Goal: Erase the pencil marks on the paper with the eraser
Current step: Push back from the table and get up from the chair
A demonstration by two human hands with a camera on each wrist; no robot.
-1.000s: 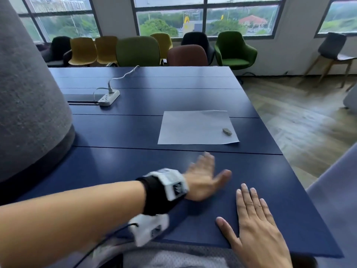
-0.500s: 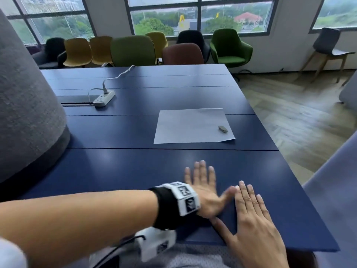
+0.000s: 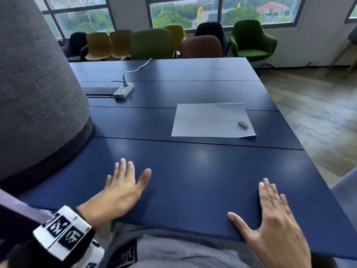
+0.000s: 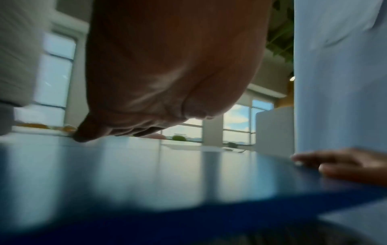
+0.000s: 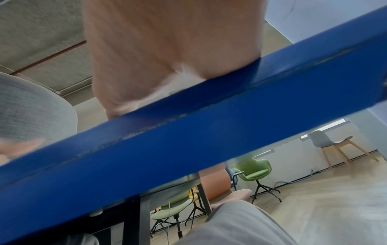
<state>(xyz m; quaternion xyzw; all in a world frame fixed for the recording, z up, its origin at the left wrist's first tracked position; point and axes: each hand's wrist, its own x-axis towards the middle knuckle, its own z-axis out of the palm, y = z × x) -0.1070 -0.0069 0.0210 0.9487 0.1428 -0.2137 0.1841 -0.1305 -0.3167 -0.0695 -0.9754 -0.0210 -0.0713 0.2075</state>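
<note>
A white sheet of paper [image 3: 210,119] lies on the blue table [image 3: 193,171], past the middle toward the right. A small grey eraser [image 3: 243,125] rests on the paper near its right front corner. No pencil marks are legible from here. My left hand [image 3: 123,182] lies flat on the table near the front edge, fingers straight, holding nothing. My right hand [image 3: 274,213] lies flat at the front right, also empty. Both hands are well short of the paper. In the left wrist view my left hand [image 4: 167,82] hovers over the tabletop, with the right hand's fingers [image 4: 343,164] at the far right.
A large grey felt lamp shade [image 3: 34,93] fills the left. A white power strip [image 3: 123,90] with its cable sits at the back left of the table. Several chairs [image 3: 150,43] line the far edge. Wooden floor [image 3: 318,113] lies to the right.
My left hand has drawn back and to the left, away from my right hand. The two hands now lie apart. The paper and eraser have not moved on the table.
</note>
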